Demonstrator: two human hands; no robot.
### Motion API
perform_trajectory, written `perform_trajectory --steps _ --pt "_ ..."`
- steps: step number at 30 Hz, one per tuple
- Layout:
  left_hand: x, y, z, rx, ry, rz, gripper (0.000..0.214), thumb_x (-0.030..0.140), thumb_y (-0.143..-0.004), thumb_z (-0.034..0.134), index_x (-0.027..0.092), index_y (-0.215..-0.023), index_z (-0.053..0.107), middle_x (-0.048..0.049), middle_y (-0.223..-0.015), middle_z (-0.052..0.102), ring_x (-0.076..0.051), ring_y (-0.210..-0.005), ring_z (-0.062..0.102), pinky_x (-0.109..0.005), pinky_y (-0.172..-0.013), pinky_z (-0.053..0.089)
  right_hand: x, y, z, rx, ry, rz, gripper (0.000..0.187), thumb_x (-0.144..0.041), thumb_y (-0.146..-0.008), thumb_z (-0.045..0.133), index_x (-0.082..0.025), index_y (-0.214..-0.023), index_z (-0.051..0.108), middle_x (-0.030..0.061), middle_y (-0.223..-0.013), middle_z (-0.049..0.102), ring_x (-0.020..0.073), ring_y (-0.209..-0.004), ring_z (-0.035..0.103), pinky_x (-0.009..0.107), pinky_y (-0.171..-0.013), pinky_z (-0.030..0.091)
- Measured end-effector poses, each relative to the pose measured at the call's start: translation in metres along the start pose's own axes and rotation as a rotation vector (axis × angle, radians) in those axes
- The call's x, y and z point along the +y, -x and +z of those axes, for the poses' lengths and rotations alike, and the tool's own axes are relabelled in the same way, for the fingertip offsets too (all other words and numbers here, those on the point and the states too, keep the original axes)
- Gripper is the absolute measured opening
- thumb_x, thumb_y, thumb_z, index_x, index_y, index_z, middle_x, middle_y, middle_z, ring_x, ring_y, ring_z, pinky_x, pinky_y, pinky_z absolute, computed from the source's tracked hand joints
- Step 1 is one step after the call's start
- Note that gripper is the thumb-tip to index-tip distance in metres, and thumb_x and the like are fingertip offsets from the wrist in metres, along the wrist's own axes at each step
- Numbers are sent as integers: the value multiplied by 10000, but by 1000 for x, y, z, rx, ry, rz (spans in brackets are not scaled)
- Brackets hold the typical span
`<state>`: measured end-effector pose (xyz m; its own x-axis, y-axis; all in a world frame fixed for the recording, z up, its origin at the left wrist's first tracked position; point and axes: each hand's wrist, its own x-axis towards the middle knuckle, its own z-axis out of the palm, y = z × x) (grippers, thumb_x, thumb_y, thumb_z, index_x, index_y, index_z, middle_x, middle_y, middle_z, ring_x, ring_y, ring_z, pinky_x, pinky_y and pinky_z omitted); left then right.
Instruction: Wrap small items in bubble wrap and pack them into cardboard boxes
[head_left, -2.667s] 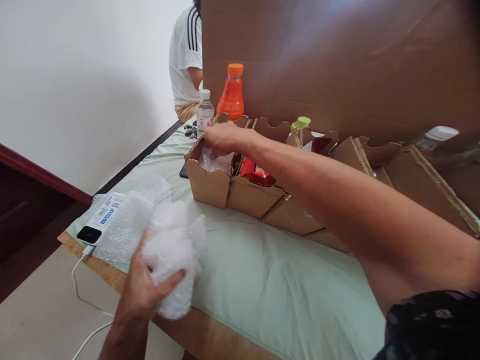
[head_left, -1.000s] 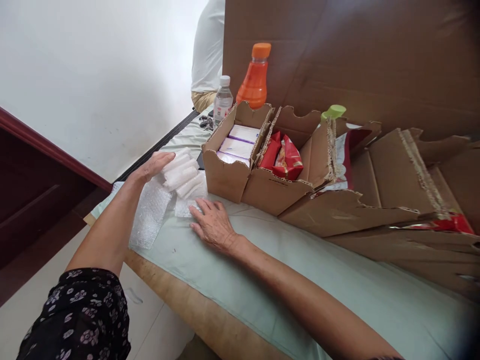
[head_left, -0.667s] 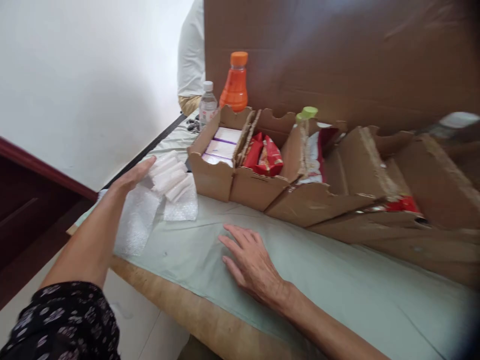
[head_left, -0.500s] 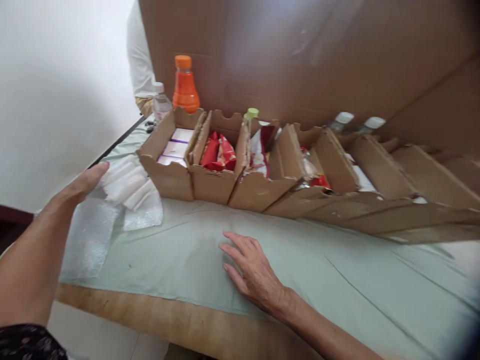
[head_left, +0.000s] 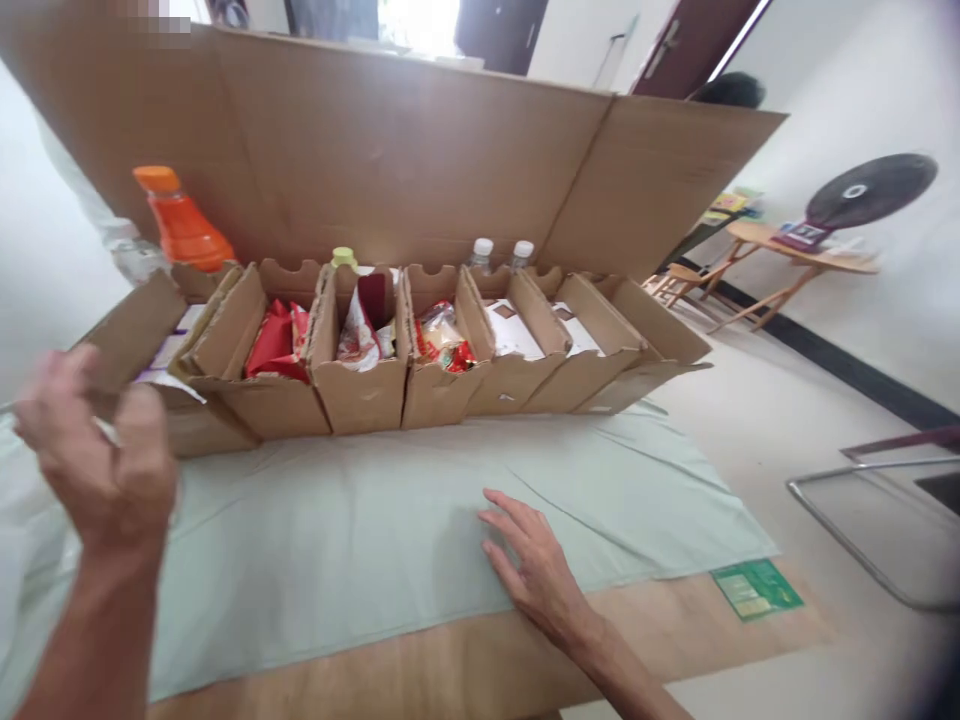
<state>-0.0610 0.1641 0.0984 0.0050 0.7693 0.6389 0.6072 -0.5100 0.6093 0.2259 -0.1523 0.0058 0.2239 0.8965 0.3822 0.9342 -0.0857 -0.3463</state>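
Observation:
My left hand [head_left: 105,460], somewhat blurred, is raised in front of the leftmost cardboard bin with its thumb and fingers apart and nothing seen in it. That bin holds white boxes with purple edges [head_left: 166,352]. Over the pale green cloth [head_left: 360,540], my right hand [head_left: 538,562] hovers or rests with fingers loosely spread, holding nothing; contact with the cloth cannot be made out. Several cardboard bins stand in a row, containing red packets [head_left: 277,340], a white and dark red bag [head_left: 361,335], red and clear wrapped packets [head_left: 445,338] and white boxes [head_left: 513,330].
Behind the bins rises a tall cardboard panel [head_left: 420,150]. An orange bottle [head_left: 187,225] and a clear bottle [head_left: 135,255] stand at the back left. White plastic wrap [head_left: 34,540] lies at the left. A fan [head_left: 862,195] and small wooden table [head_left: 802,250] stand far right.
The view has swung right, showing the row's right end and the room beyond. My left hand has moved from beside the plastic wrap to the leftmost bin. My right hand stays open over the cloth.

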Motion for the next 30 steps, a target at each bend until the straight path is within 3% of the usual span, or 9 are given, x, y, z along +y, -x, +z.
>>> perform_trajectory --steps 2,6,9,12,16,18,22,26,30 --pt "56 57 22 -41 118 207 642 347 -947 542 429 -1565 388 7 -1654 397 -324 -1551 339 -527 -1294 241 31 12 -13 67 35 42 244 -215 -979 547 -241 -1179 684 122 -1333 709 268 -1186 697 443 -928 598" --pt "120 165 64 -445 275 160 634 313 -995 527 374 -1596 334 -71 -1696 318 -340 -1556 333 -616 -1262 299 106 14 -64 270 169 147 272 -339 -1005 532 -236 -1200 691 124 -1289 729 270 -1175 702 460 -972 569" --pt "124 218 86 -651 305 161 580 313 -993 546 370 -1555 416 -107 -1649 403 -352 -1484 449 -622 -1147 475 162 -16 -117 445 390 241 366 -367 -977 536 -210 -1279 670 157 -1388 670 330 -1283 626 528 -1036 483" --pt "112 240 93 -710 286 211 528 276 -983 559 331 -1504 499 -138 -1601 474 -358 -1442 502 -619 -1102 526 209 -65 -160 391 579 260 545 -349 -908 578 -154 -1417 590 193 -1515 567 389 -1409 488 566 -1046 411" --pt "97 243 89 -663 227 313 408 247 -964 585 284 -1369 621 -141 -1495 594 -347 -1393 563 -579 -1042 585 246 -107 -187 116 649 166 229 -259 -858 537 -210 -892 758 125 -971 792 320 -1076 642 544 -1004 381" --pt "91 243 86 -638 207 339 358 247 -954 600 275 -1305 663 -136 -1450 636 -331 -1341 613 -537 -998 620 247 -106 -193 63 665 145 236 -245 -845 529 -235 -680 699 90 -756 759 283 -879 641 553 -997 355" --pt "85 246 76 -623 212 366 293 250 -941 604 278 -1213 709 -121 -1347 710 -319 -1261 676 -517 -943 649 213 -73 -200 32 667 41 293 -232 -877 520 -250 -625 669 55 -652 718 239 -724 593 514 -942 338" --pt "91 247 70 -638 289 372 269 232 -931 607 284 -1163 732 -111 -1300 739 -300 -1239 694 -478 -943 653 150 -63 -193 -135 548 -32 272 -287 -902 570 -250 -653 674 46 -663 708 224 -689 607 400 -757 371" --pt "113 245 69 -648 364 367 283 211 -938 583 290 -1166 731 -116 -1324 726 -299 -1257 684 -491 -966 638 77 -90 -174 -228 448 52 252 -250 -915 569 -219 -706 704 65 -736 739 224 -732 669 359 -721 442"
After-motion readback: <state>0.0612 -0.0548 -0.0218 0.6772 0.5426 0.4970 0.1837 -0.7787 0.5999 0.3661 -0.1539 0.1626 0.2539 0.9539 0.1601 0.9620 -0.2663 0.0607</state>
